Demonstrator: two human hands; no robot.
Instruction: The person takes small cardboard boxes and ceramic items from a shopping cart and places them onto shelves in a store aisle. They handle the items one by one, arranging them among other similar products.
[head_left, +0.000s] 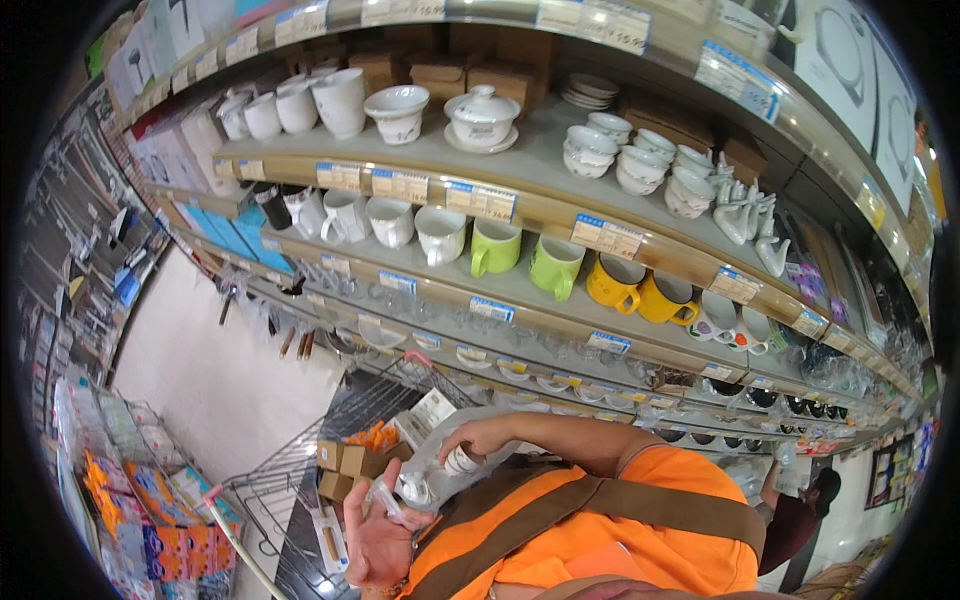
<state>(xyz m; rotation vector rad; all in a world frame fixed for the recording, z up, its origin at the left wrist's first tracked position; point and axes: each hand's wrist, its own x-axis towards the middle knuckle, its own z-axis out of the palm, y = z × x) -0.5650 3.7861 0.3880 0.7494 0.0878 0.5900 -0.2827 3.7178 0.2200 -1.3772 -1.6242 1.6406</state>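
Note:
My left hand (379, 532), palm up at the bottom centre, has the edge of a clear plastic bag (491, 469) between thumb and fingers. Small white cups with a printed pattern (415, 487) lie inside the bag, next to that hand. From the right, my right hand (474, 439) reaches into the bag's mouth, its fingers on a small white cup (460, 460). Part of the bag rests against my orange and brown vest (517, 525). Below the hands' far side is a wire shopping cart (281, 457) holding small brown cardboard boxes (358, 461).
Shelves ahead carry white teaware (482, 120), stacked small bowls (641, 169), green mugs (495, 244) and yellow mugs (615, 281). Packaged goods (176, 551) stand at lower left, beside the pale aisle floor (225, 360). Another person (799, 517) is at far right.

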